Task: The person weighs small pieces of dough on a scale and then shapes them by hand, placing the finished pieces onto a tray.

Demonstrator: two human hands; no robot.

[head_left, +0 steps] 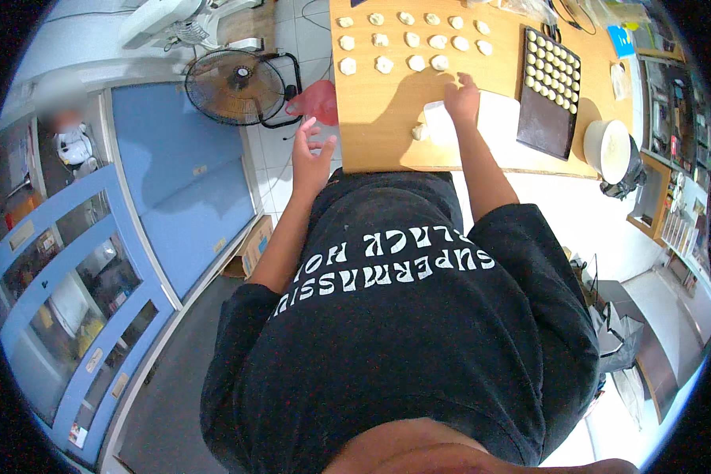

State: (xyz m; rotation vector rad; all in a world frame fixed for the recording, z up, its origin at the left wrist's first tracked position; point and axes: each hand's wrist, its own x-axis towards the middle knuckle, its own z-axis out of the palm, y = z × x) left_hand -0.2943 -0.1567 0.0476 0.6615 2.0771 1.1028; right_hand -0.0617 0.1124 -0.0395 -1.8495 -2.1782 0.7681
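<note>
My right hand (462, 99) is over the wooden table, just nearer to me than the front row of pale dough pieces (439, 62). Its fingers are apart, and I see nothing in them. Off the table's left edge, my left hand (314, 158) is raised with fingers spread, holding nothing. Several lumpy dough pieces lie in three rows at the far left of the table. One more dough lump (419, 132) sits close to the front edge, beside a white sheet (496, 118) that reaches under my right forearm. On the right lies a dark tray (543, 136) partly filled with small round dough balls (551, 69).
A white bowl (607, 150) stands at the table's right edge, near a black bag (626, 180). Left of the table are a black fan (237, 87) and a red plastic bag (317, 103). Clear plastic and a blue packet (620, 41) lie at the far right.
</note>
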